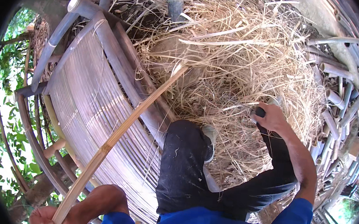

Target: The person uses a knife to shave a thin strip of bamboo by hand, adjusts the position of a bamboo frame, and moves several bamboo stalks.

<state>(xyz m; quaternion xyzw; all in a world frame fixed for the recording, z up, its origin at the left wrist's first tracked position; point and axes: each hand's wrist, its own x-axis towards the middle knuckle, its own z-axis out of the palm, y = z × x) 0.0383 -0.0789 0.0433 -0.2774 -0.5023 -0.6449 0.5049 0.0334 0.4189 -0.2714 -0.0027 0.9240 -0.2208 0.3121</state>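
A long split bamboo strip (pixel 120 133) runs slantwise from the lower left toward the middle, its pale frayed far end above the shavings. My left hand (pixel 48 216), low at the left edge, is closed around the strip's near end. Over by my right knee, my right hand (pixel 274 119) grips a tool by its dark rounded handle (pixel 260 112). The rest of that tool is mostly hidden by the hand and the litter, so its kind does not show. The strip and the tool are well apart.
A slatted bamboo bench (pixel 100 92) stands along my left side. A deep heap of pale bamboo shavings (pixel 239 66) covers the ground ahead, around my feet. Stacked bamboo poles (pixel 336 99) line the right. An upright bamboo post (pixel 174 0) rises at the far side.
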